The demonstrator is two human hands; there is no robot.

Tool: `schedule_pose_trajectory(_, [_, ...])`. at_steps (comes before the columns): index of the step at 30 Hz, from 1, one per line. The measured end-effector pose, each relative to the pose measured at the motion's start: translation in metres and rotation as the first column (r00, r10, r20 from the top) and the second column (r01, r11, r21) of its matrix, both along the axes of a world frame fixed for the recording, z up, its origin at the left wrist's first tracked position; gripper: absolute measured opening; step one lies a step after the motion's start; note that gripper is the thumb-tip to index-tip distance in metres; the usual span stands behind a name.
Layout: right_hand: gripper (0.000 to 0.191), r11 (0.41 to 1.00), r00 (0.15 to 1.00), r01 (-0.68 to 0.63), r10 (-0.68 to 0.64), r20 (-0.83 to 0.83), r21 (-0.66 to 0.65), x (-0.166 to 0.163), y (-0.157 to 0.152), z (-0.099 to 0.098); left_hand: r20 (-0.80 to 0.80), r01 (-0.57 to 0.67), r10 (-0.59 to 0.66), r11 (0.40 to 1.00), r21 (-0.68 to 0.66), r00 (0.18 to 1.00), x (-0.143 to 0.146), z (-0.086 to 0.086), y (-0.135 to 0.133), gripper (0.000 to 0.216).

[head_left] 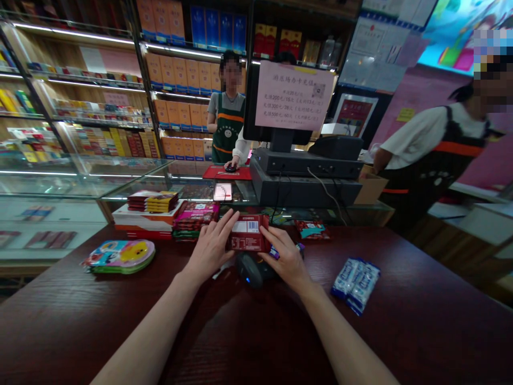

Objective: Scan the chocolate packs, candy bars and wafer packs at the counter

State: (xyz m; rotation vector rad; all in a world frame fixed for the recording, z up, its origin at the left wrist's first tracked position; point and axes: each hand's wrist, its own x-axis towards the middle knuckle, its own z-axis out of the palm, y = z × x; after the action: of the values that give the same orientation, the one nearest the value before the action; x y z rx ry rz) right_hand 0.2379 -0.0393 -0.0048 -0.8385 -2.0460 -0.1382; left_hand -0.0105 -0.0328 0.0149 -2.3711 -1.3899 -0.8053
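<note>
Between my two hands is a dark red packet (pixel 249 240) with a white label and a barcode facing me. My left hand (pixel 213 240) presses along its left edge, fingers fairly straight. My right hand (pixel 286 259) grips its right end, thumb underneath. Just below the packet lies a black barcode scanner (pixel 249 271) with a blue light, partly hidden by my right hand. A small purple wrapper (pixel 300 248) shows behind my right fingers; whether they touch it I cannot tell.
Blue-and-white packets (pixel 356 283) lie at right, colourful flat packs (pixel 122 255) at left. Stacked snack packs (pixel 196 215) and a red packet (pixel 311 230) stand near the glass counter. Behind are a cash register (pixel 306 176), a person at a mouse (pixel 230 167), and another person (pixel 436 144) at right.
</note>
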Motion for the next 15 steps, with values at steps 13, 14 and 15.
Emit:
schedule_pose_trajectory(13, [0.068, 0.990, 1.000, -0.009, 0.009, -0.005, -0.139, -0.0046, 0.0006, -0.0040, 0.043, -0.078, 0.074, 0.993, 0.085, 0.996, -0.0007, -0.0001, 0.0004, 0.095])
schedule_pose_trajectory(14, [0.068, 0.989, 1.000, -0.019, 0.018, -0.008, -0.148, -0.0048, 0.0005, -0.0046, 0.046, -0.084, 0.080, 0.993, 0.087, 0.996, -0.0012, -0.0005, 0.0006, 0.095])
schedule_pose_trajectory(15, [0.068, 0.987, 1.000, -0.030, 0.028, -0.012, -0.160, -0.0049, 0.0005, -0.0051, 0.048, -0.088, 0.084, 0.992, 0.088, 0.995, -0.0016, -0.0011, 0.0009, 0.095])
